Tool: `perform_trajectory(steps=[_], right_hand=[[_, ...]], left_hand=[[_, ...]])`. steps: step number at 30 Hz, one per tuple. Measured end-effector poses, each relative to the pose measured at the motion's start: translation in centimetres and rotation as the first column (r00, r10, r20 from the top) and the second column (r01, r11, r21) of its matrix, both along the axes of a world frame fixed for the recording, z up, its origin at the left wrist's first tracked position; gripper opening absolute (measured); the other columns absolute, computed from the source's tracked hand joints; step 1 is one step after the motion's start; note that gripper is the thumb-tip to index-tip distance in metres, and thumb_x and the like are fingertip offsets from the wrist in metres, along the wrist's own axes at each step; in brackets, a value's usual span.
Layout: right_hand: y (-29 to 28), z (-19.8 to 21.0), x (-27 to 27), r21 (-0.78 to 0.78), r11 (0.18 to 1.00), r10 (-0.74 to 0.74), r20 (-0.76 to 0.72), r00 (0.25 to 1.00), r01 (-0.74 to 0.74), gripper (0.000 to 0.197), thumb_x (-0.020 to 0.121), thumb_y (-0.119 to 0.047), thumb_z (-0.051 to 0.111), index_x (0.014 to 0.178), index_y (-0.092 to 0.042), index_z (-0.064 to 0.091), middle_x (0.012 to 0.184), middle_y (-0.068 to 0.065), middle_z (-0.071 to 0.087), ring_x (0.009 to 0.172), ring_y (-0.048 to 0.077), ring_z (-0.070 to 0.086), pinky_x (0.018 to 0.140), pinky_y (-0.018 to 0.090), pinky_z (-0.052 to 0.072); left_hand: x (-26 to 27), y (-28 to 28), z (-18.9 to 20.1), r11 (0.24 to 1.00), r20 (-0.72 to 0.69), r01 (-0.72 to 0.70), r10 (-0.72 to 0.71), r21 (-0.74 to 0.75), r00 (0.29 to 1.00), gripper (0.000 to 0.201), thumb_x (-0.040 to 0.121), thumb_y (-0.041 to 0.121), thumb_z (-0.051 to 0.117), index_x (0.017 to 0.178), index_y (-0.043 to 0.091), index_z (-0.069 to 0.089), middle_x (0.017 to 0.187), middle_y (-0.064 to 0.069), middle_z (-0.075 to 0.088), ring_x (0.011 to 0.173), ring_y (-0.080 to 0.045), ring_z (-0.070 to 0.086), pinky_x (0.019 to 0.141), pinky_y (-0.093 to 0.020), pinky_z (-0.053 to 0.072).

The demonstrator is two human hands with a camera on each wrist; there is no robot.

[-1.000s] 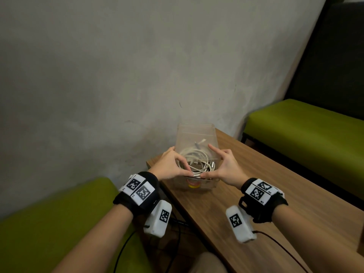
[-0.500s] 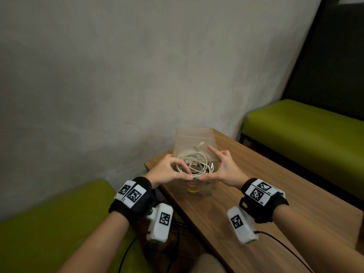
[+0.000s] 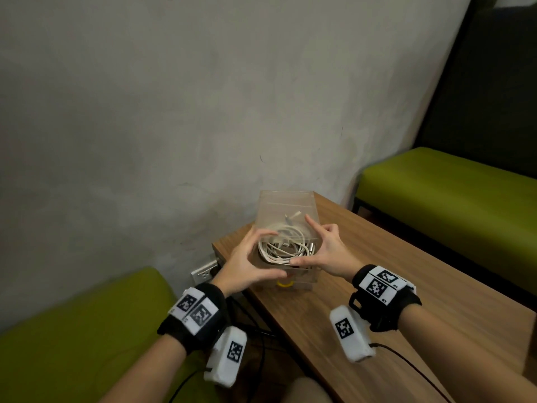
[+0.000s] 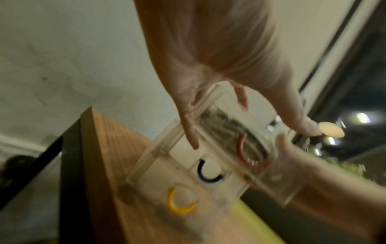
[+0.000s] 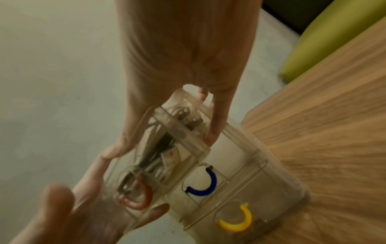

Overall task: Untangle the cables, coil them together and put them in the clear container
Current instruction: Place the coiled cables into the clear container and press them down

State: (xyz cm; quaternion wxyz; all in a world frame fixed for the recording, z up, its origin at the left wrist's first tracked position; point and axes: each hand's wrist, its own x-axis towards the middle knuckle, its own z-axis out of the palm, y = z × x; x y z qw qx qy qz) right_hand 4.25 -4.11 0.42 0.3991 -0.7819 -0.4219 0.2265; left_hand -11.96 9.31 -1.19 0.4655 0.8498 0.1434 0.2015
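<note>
The clear container (image 3: 286, 196) is a stack of drawers at the far left corner of the wooden table (image 3: 406, 286). The white cables (image 3: 283, 248) lie coiled together in its open top. My left hand (image 3: 266, 255) arches over the coil's left side with its fingers spread and holds nothing. My right hand (image 3: 303, 242) brackets the right side, index finger straight and thumb at the near rim. In the right wrist view, the right hand (image 5: 160, 145) spans the container (image 5: 250, 165) over the cables (image 5: 158, 142). The left wrist view is blurred: the left hand (image 4: 250, 132) hangs over the container (image 4: 158, 148).
Red (image 5: 144, 196), blue (image 5: 206, 183) and yellow (image 5: 240, 221) drawer handles face me. The grey wall stands right behind the container. Green benches (image 3: 450, 193) flank the table on both sides. A wall socket (image 3: 206, 271) sits low on the left.
My left hand has let go of the coil, drawn back a little toward me and spread its fingers. The right hand stays beside the coil, which now rests in the container.
</note>
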Motion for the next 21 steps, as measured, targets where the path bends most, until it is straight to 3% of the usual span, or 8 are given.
perform_trajectory(steps=[2, 6, 10, 12, 14, 16, 19, 21], right_hand=[[-0.2, -0.2, -0.1, 0.031, 0.999, 0.018, -0.05, 0.999, -0.016, 0.116, 0.066, -0.036, 0.079, 0.148, -0.022, -0.002, 0.122, 0.002, 0.02, 0.125, 0.017, 0.027, 0.11, 0.028, 0.025], [-1.6, -0.9, -0.3, 0.099, 0.995, 0.034, -0.073, 0.997, -0.027, 0.13, 0.058, -0.035, 0.082, 0.146, -0.021, -0.012, 0.124, -0.001, 0.022, 0.124, 0.01, 0.026, 0.107, 0.026, 0.023], [-2.2, -1.7, -0.3, 0.131, 0.991, 0.014, 0.084, 0.996, -0.025, 0.134, 0.046, -0.04, 0.088, 0.148, -0.016, 0.004, 0.122, -0.002, 0.031, 0.12, 0.01, 0.035, 0.104, 0.034, 0.038], [-2.1, -2.0, -0.1, 0.203, 0.979, -0.028, 0.119, 0.993, 0.004, 0.122, 0.047, -0.041, 0.088, 0.145, -0.014, 0.021, 0.121, -0.001, 0.039, 0.115, 0.01, 0.042, 0.1, 0.025, 0.038], [-2.0, -2.1, -0.1, 0.266, 0.964, -0.057, 0.162, 0.985, 0.012, 0.106, 0.047, -0.044, 0.086, 0.137, -0.017, 0.037, 0.114, -0.002, 0.045, 0.103, 0.006, 0.048, 0.088, 0.009, 0.036], [-2.1, -2.3, -0.3, 0.311, 0.95, -0.068, 0.224, 0.972, -0.006, 0.086, 0.048, -0.053, 0.08, 0.124, -0.026, 0.051, 0.104, -0.003, 0.049, 0.092, -0.003, 0.049, 0.079, 0.0, 0.035], [-2.3, -2.3, -0.5, 0.286, 0.958, -0.043, 0.23, 0.972, -0.025, 0.064, 0.054, -0.058, 0.073, 0.112, -0.042, 0.054, 0.1, -0.001, 0.046, 0.092, -0.005, 0.048, 0.08, 0.006, 0.038], [-2.3, -2.1, -0.3, 0.224, 0.974, 0.006, 0.136, 0.991, -0.036, 0.064, 0.058, -0.063, 0.073, 0.116, -0.046, 0.052, 0.102, 0.001, 0.043, 0.097, 0.001, 0.048, 0.086, 0.024, 0.047]], left_hand=[[-0.3, -0.5, -0.4, 0.995, -0.047, -0.003, 0.008, 0.098, 0.999, 0.096, 0.059, 0.037, 0.085, 0.134, 0.053, 0.027, 0.142, 0.018, 0.025, 0.121, 0.028, 0.02, 0.109, -0.015, 0.018], [0.3, 0.1, -1.0, 0.983, -0.002, -0.168, 0.169, 0.08, 0.986, 0.12, 0.05, 0.047, 0.083, 0.145, 0.036, 0.012, 0.141, 0.002, 0.036, 0.131, -0.01, 0.033, 0.112, -0.029, 0.025], [0.5, 0.5, -1.9, 0.954, -0.066, -0.28, 0.288, 0.112, 0.955, 0.132, 0.035, 0.066, 0.078, 0.147, 0.026, 0.021, 0.146, -0.005, 0.035, 0.136, -0.021, 0.031, 0.113, -0.037, 0.027], [0.6, 0.5, -2.0, 0.933, -0.005, -0.328, 0.332, 0.145, 0.943, 0.129, 0.029, 0.073, 0.075, 0.141, 0.023, 0.034, 0.133, 0.002, 0.049, 0.126, -0.014, 0.042, 0.106, -0.032, 0.035], [0.9, 0.6, -1.9, 0.926, 0.071, -0.357, 0.35, 0.125, 0.934, 0.112, 0.032, 0.063, 0.081, 0.129, 0.018, 0.046, 0.111, 0.008, 0.055, 0.107, -0.007, 0.051, 0.09, -0.018, 0.037], [1.2, 0.7, -1.7, 0.926, 0.119, -0.36, 0.348, 0.114, 0.93, 0.095, 0.037, 0.05, 0.087, 0.117, 0.017, 0.049, 0.103, 0.007, 0.056, 0.097, -0.007, 0.053, 0.081, -0.015, 0.038], [1.4, 1.0, -1.4, 0.94, 0.113, -0.322, 0.31, 0.114, 0.944, 0.084, 0.042, 0.044, 0.09, 0.109, 0.023, 0.043, 0.102, 0.008, 0.053, 0.094, -0.004, 0.05, 0.079, -0.014, 0.039], [1.3, 1.2, -1.3, 0.959, 0.054, -0.267, 0.263, 0.09, 0.963, 0.086, 0.046, 0.042, 0.089, 0.113, 0.024, 0.04, 0.108, 0.008, 0.052, 0.099, -0.004, 0.048, 0.083, -0.016, 0.038]])
